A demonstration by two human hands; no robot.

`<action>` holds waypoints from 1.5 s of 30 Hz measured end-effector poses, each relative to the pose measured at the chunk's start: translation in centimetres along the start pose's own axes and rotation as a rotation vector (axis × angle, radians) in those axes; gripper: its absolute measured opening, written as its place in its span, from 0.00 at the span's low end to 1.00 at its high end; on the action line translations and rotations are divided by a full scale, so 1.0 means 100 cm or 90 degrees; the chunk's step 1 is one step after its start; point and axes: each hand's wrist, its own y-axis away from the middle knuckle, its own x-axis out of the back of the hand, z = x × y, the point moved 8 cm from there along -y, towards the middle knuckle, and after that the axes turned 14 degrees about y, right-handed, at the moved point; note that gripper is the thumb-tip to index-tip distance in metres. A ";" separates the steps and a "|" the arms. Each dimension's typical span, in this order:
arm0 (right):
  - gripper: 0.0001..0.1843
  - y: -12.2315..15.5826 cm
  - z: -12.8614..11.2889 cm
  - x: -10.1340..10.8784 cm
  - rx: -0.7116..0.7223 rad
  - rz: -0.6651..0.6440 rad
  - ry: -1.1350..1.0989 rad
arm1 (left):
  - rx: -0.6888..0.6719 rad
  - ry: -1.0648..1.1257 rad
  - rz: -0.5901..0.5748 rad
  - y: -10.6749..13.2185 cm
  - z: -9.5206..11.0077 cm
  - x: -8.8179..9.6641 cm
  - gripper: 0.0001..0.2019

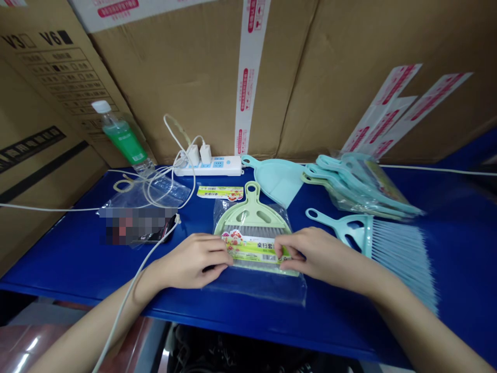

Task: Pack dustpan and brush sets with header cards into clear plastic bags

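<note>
A green mini dustpan-and-brush set (250, 215) lies in a clear plastic bag (267, 287) on the blue table (77, 259). Across the bag runs a printed paper label (252, 248). My left hand (194, 261) pinches the label's left end with curled fingers. My right hand (306, 254) pinches its right end against the bag. Both hands rest on the table near its front edge.
A light blue brush (392, 243) lies right of my hands, a blue dustpan (277, 178) and a stack of bagged sets (357, 184) behind. A loose label (219, 193), power strip (209, 166), cables, a green bottle (122, 137) and a bag sit left. Cardboard boxes stand behind.
</note>
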 end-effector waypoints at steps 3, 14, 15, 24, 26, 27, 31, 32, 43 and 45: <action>0.07 0.000 -0.001 0.000 -0.003 -0.001 0.001 | 0.001 0.014 -0.020 0.000 0.001 -0.001 0.08; 0.12 -0.001 -0.003 0.004 -0.011 0.002 0.009 | 0.031 0.075 -0.077 0.001 0.002 -0.001 0.10; 0.12 0.000 -0.003 0.004 -0.007 0.005 0.004 | 0.033 0.085 -0.068 0.000 0.002 0.000 0.11; 0.11 0.004 -0.017 0.005 0.099 0.032 -0.103 | 0.011 0.075 0.010 -0.002 0.003 0.012 0.11; 0.11 0.005 -0.018 0.005 0.112 0.035 -0.106 | 0.019 0.067 0.033 -0.002 0.001 0.014 0.10; 0.11 0.006 -0.019 0.005 0.114 0.034 -0.102 | 0.028 0.058 0.045 -0.001 -0.001 0.015 0.09; 0.11 0.006 -0.020 0.007 0.120 0.027 -0.082 | 0.066 0.006 0.069 -0.002 -0.009 0.017 0.10; 0.13 0.006 -0.020 0.008 0.117 0.028 -0.076 | 0.069 -0.005 0.070 -0.002 -0.010 0.016 0.10; 0.07 0.006 -0.019 0.011 0.080 0.035 -0.086 | 0.091 -0.043 0.069 0.001 -0.013 0.013 0.12; 0.10 0.006 -0.020 0.010 0.085 0.041 -0.076 | 0.110 -0.036 0.072 0.002 -0.015 0.013 0.09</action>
